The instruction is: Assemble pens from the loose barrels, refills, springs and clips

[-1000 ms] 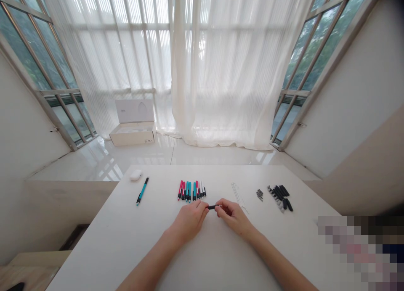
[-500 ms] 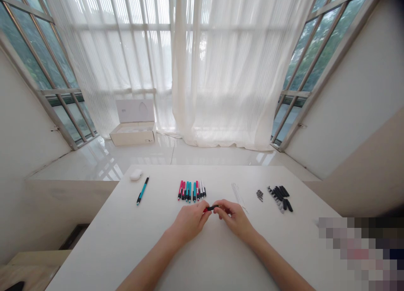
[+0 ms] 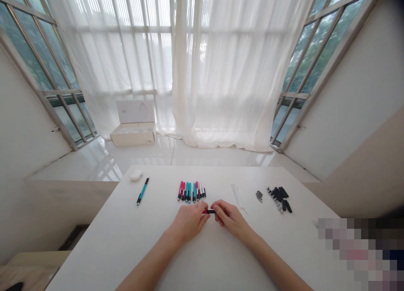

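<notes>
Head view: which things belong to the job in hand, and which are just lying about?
Likely belong:
red-black barrel, in left hand, right hand at its black end
barrel row
thin rods
small dark parts
black grips
teal pen

Likely just lying about:
white case
open box

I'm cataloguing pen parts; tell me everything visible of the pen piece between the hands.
The pen piece is slim, straight, apparently plastic: pinkish-red by the left hand, black toward the right hand. It runs crosswise in view over the white table, both hands holding it and hiding its ends.
</notes>
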`<state>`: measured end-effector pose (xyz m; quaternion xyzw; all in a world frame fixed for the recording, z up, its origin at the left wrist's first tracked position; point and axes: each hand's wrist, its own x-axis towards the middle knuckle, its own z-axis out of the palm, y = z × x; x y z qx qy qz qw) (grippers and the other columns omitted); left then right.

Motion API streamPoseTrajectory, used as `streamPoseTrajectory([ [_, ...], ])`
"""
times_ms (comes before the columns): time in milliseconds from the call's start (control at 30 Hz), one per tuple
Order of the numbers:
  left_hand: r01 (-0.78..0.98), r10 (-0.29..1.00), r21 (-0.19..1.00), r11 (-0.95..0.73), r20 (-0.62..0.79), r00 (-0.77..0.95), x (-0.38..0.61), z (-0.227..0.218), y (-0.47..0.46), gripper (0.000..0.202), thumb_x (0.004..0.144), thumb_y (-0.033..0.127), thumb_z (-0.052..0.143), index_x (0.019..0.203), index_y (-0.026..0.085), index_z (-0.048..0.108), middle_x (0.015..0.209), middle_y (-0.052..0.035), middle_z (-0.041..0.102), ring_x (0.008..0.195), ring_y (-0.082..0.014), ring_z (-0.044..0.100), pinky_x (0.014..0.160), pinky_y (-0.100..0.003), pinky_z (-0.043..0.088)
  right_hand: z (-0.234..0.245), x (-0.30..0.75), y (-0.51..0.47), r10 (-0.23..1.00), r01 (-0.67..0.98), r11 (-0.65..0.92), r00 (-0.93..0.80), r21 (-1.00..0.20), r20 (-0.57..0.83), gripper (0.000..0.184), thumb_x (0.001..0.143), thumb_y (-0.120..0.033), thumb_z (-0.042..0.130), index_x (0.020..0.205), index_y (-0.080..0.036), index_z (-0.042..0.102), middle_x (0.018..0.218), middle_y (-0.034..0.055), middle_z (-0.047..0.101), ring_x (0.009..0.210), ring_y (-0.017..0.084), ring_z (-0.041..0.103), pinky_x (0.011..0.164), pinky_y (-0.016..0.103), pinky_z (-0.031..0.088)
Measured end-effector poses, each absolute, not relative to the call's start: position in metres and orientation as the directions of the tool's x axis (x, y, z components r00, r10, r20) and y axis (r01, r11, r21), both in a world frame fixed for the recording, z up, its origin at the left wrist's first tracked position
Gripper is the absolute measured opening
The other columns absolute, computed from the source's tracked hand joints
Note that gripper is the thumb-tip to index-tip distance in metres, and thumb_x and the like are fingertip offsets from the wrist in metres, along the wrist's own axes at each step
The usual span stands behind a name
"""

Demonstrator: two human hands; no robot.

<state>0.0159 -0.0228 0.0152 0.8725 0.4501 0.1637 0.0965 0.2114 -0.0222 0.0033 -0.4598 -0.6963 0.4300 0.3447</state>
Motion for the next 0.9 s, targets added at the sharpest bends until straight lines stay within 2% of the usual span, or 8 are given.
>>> streamPoseTrajectory([
  [67, 0.753, 0.815, 0.312, -0.579, 0.202, 0.543, 0.0161, 0.0149, -0.0231, 0.017, 0.096, 0.035, 0.04, 0.102, 0.022, 0.049, 0.091, -0.0013, 0.066, 0.075, -0.0183, 0.063, 0.058, -0.025, 0.04, 0.0029, 0.2113, -0.0213, 0.94, 0.356, 0.222, -0.324, -0.908, 0.103, 0.031, 0.091, -0.044, 0.044, 0.085, -0.019, 0.061, 0.064, -0.0016, 0.057, 0.055, 0.011, 0.049, 0.052, 0.024, 0.041],
  [200, 0.741, 0.798, 0.297, -0.602, 0.221, 0.56, 0.0155, 0.014, -0.0226, 0.022, 0.099, 0.03, 0.03, 0.105, 0.022, 0.049, 0.093, -0.0022, 0.065, 0.079, -0.0177, 0.063, 0.062, -0.025, 0.042, 0.0049, 0.2124, -0.0207, 0.925, 0.358, 0.322, -0.316, -0.876, 0.211, 0.02, 0.087, -0.037, 0.052, 0.087, -0.02, 0.062, 0.084, 0.0029, 0.06, 0.076, 0.015, 0.055, 0.057, 0.023, 0.043],
  [333, 0.742, 0.797, 0.291, -0.603, 0.211, 0.565, 0.0153, 0.0134, -0.0211, 0.019, 0.098, 0.03, 0.034, 0.102, 0.022, 0.05, 0.093, -0.0029, 0.064, 0.078, -0.0172, 0.063, 0.061, -0.024, 0.041, 0.0072, 0.212, -0.022, 0.916, 0.335, 0.335, -0.335, -0.881, 0.22, 0.015, 0.083, -0.035, 0.057, 0.084, -0.021, 0.059, 0.094, 0.0035, 0.058, 0.072, 0.013, 0.053, 0.053, 0.021, 0.041],
  [433, 0.749, 0.803, 0.288, -0.596, 0.197, 0.563, 0.0157, 0.0133, -0.0211, 0.016, 0.096, 0.03, 0.037, 0.104, 0.022, 0.049, 0.095, -0.0027, 0.065, 0.079, -0.018, 0.063, 0.059, -0.024, 0.041, 0.0061, 0.2107, -0.0224, 0.943, 0.339, 0.237, -0.304, -0.91, 0.133, 0.02, 0.086, -0.039, 0.053, 0.093, -0.021, 0.057, 0.082, 0.0004, 0.059, 0.058, 0.01, 0.05, 0.05, 0.022, 0.039],
  [500, 0.76, 0.809, 0.277, -0.588, 0.187, 0.558, 0.0161, 0.0137, -0.0218, 0.015, 0.096, 0.029, 0.038, 0.104, 0.022, 0.049, 0.095, -0.0025, 0.065, 0.078, -0.0185, 0.063, 0.059, -0.025, 0.04, 0.0043, 0.2104, -0.0218, 0.948, 0.358, 0.192, -0.307, -0.914, 0.079, 0.025, 0.09, -0.041, 0.045, 0.086, -0.02, 0.057, 0.067, -0.0023, 0.057, 0.05, 0.01, 0.045, 0.049, 0.023, 0.038],
  [567, 0.761, 0.808, 0.27, -0.589, 0.184, 0.56, 0.0164, 0.0142, -0.0226, 0.016, 0.096, 0.031, 0.038, 0.105, 0.023, 0.048, 0.095, -0.0023, 0.065, 0.078, -0.0189, 0.063, 0.059, -0.025, 0.04, 0.0026, 0.2108, -0.0207, 0.949, 0.373, 0.188, -0.307, -0.909, 0.07, 0.028, 0.092, -0.04, 0.042, 0.079, -0.019, 0.057, 0.061, -0.0029, 0.055, 0.049, 0.01, 0.045, 0.051, 0.024, 0.038],
  [733, 0.758, 0.806, 0.275, -0.592, 0.196, 0.558, 0.0169, 0.0144, -0.0227, 0.021, 0.099, 0.031, 0.029, 0.106, 0.022, 0.047, 0.094, -0.0023, 0.065, 0.079, -0.0188, 0.063, 0.059, -0.026, 0.041, 0.0052, 0.2132, -0.02, 0.948, 0.36, 0.274, -0.258, -0.892, 0.187, 0.014, 0.085, -0.032, 0.053, 0.089, -0.021, 0.059, 0.083, 0.0017, 0.059, 0.074, 0.015, 0.054, 0.058, 0.023, 0.042],
  [900, 0.761, 0.803, 0.256, -0.597, 0.183, 0.568, 0.0167, 0.0136, -0.0213, 0.022, 0.099, 0.029, 0.028, 0.103, 0.021, 0.048, 0.093, -0.0036, 0.064, 0.077, -0.0179, 0.063, 0.059, -0.025, 0.041, 0.0106, 0.2135, -0.0229, 0.929, 0.334, 0.316, -0.298, -0.888, 0.218, 0.01, 0.082, -0.029, 0.056, 0.089, -0.021, 0.058, 0.093, 0.0026, 0.059, 0.074, 0.013, 0.053, 0.055, 0.022, 0.041],
])
